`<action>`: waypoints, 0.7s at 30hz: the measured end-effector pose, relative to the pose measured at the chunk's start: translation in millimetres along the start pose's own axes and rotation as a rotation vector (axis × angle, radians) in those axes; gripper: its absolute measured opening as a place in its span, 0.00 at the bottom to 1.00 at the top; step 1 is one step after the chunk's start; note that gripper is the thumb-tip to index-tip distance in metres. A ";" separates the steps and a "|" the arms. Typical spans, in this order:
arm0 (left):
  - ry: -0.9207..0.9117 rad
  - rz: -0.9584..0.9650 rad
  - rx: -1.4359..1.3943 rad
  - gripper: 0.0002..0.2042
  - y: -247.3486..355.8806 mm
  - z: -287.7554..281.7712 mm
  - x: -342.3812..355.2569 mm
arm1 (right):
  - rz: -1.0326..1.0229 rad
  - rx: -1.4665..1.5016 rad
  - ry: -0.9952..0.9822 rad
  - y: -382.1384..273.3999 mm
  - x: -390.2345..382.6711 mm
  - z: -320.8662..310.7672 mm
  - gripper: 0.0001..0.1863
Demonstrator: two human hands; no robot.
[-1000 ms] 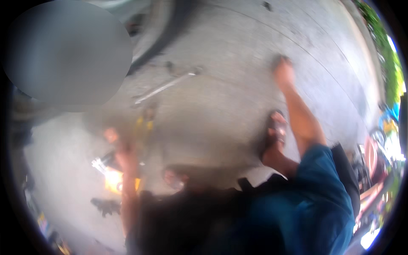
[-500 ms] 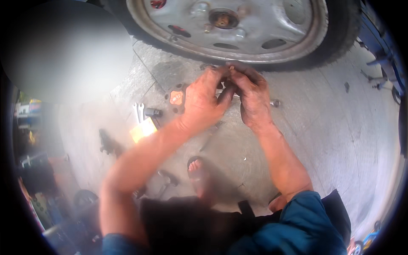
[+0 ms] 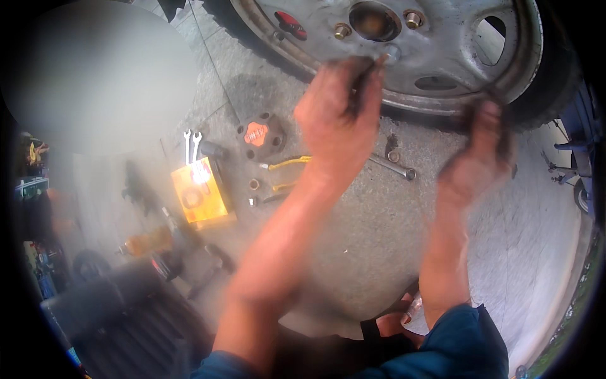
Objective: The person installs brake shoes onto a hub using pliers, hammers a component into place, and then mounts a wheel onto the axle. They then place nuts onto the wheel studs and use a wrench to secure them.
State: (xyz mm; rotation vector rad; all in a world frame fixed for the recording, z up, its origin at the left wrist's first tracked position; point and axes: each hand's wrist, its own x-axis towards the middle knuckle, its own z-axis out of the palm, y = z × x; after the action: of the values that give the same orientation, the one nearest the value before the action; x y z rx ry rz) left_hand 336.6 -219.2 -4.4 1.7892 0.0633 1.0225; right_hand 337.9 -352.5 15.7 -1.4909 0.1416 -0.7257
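Note:
A grey steel wheel rim [image 3: 429,85] with a black tyre [image 3: 568,76] stands ahead of me. Two brass-coloured fasteners, a lug nut [image 3: 413,19] and another beside the hub hole, sit in its face. My left hand [image 3: 341,110] is at the lower part of the rim, closed, its fingertips by a bolt hole; whatever it pinches is hidden. Over the lower right edge of the tyre is my right hand [image 3: 476,155], its fingers smeared by motion. Below my hands a metal wrench [image 3: 394,167] lies on the floor, beside a loose nut [image 3: 394,156].
Left on the concrete floor are a black wheel cap [image 3: 270,140] with an orange centre, two open-ended spanners [image 3: 190,145], a dark socket [image 3: 213,150], a yellow box [image 3: 199,192], a yellow-handled tool [image 3: 287,163] and a small nut [image 3: 254,184]. A black ribbed object [image 3: 120,309] stands lower left.
My hands, together just below the tyre before, have parted. The left has moved up to the rim and the right has shifted right to the tyre. The view has shifted too.

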 end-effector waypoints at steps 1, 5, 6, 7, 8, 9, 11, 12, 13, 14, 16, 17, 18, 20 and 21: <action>0.047 0.056 0.025 0.07 -3.9 9.2 5.6 | -0.181 0.072 0.078 -1.2 7.6 -9.2 0.19; 0.145 0.214 0.169 0.07 -17.9 31.6 20.6 | -0.375 -0.122 0.185 2.1 29.1 -38.9 0.19; 0.160 0.238 0.157 0.07 -19.7 34.1 22.5 | -0.386 -0.130 0.210 4.2 32.7 -43.3 0.19; 0.155 0.188 0.172 0.06 -20.9 35.5 24.5 | -0.396 -0.137 0.234 5.2 35.5 -47.1 0.19; 0.156 0.151 0.192 0.06 -21.4 36.6 26.2 | -0.396 -0.136 0.232 6.1 37.7 -49.9 0.19; 0.150 0.141 0.187 0.06 -21.6 37.4 28.6 | -0.393 -0.156 0.238 6.4 39.3 -52.1 0.19; 0.150 0.099 0.156 0.05 -20.8 38.7 32.8 | -0.388 -0.176 0.244 5.7 41.2 -54.9 0.19; 0.164 0.136 0.150 0.05 -20.0 39.3 34.7 | -0.364 -0.214 0.227 4.9 41.9 -55.8 0.19; 0.170 0.165 0.168 0.05 -19.4 39.7 36.3 | -0.356 -0.247 0.218 4.6 42.3 -56.1 0.20; 0.175 0.192 0.188 0.04 -18.6 39.7 37.5 | -0.337 -0.253 0.207 4.5 42.5 -55.8 0.20; 0.172 0.210 0.177 0.05 -17.2 39.1 39.4 | -0.305 -0.141 0.202 5.4 43.0 -54.5 0.20; 0.170 0.228 0.164 0.05 -16.8 38.6 40.2 | -0.304 -0.140 0.201 6.2 43.3 -53.7 0.20; 0.170 0.228 0.166 0.05 -16.3 38.0 40.8 | -0.323 -0.143 0.203 7.2 43.6 -52.7 0.19; 0.078 0.157 0.233 0.06 -16.1 37.6 41.8 | -0.340 -0.151 0.203 8.9 44.3 -51.8 0.19; 0.046 0.132 0.256 0.07 -16.1 37.6 41.9 | -0.347 -0.153 0.213 9.7 44.7 -51.9 0.19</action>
State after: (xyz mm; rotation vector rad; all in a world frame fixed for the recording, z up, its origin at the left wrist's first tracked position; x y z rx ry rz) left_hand 394.5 -219.6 4.2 2.0227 0.1097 1.1938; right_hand 349.9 -420.6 16.0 -1.6001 0.1022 -1.1764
